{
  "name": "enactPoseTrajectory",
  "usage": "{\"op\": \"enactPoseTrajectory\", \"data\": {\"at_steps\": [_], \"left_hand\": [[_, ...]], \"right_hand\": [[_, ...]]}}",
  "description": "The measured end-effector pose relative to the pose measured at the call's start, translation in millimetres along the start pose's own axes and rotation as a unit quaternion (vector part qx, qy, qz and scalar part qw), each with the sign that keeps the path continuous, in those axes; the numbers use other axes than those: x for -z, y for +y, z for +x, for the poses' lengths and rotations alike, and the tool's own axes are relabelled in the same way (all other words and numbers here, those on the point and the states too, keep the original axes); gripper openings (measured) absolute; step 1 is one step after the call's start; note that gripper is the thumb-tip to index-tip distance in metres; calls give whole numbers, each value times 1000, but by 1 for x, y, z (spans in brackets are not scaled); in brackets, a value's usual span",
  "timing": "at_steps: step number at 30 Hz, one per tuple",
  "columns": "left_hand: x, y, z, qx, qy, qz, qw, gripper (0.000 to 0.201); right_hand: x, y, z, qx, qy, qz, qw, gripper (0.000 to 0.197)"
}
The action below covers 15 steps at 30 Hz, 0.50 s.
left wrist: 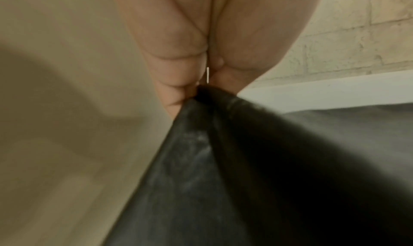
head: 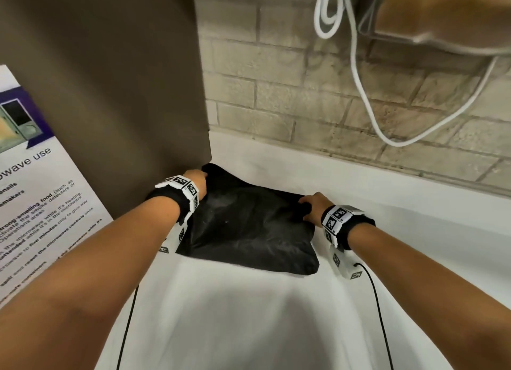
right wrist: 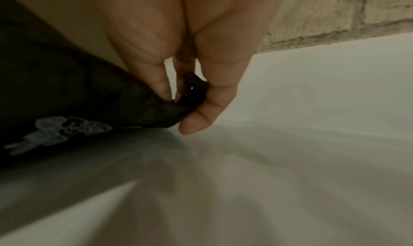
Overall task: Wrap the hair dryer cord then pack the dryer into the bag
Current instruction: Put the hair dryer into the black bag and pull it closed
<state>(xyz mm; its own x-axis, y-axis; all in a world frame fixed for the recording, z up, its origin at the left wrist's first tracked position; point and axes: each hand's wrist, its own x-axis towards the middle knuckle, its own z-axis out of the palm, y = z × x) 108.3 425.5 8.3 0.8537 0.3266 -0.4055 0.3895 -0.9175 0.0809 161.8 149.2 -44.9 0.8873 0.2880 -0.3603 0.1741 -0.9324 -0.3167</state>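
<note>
left hand pinching black bag far-left corner, right hand pinching its right corner, bag on white counter, white cord hanging

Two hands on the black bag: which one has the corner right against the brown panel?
The left hand: its grip pinches the black bag at the far corner under the brown panel. The right hand pinches the opposite corner, out on the open white counter.

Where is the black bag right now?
In the head view the black bag lies on the white counter below the brick wall, its far corners gripped by the left hand and right hand.
</note>
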Motion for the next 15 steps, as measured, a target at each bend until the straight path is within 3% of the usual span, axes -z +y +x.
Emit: {"op": "enactPoseTrajectory", "data": {"at_steps": [5,8,10,11,13,15], "left_hand": [[-1,-4,-8,-9,56,2,998,47],[-6,2,-29,-83,87,-28,992,56],[-20,10,-51,-163,43,-47,984,68],[-28,12,-61,-171,-6,-43,984,76],[-43,15,-73,-149,-98,11,984,88],[-53,13,-73,-124,-132,57,982,89]], "right_hand": [[3,5,-15,-1,8,-41,999,48],[12,-2,-38,90,22,30,995,41],[14,-7,-55,116,-80,94,985,42],[12,-8,-60,114,-146,104,977,49],[4,-8,-65,106,-222,89,965,69],[-6,-8,-65,100,-239,101,961,81]]}}
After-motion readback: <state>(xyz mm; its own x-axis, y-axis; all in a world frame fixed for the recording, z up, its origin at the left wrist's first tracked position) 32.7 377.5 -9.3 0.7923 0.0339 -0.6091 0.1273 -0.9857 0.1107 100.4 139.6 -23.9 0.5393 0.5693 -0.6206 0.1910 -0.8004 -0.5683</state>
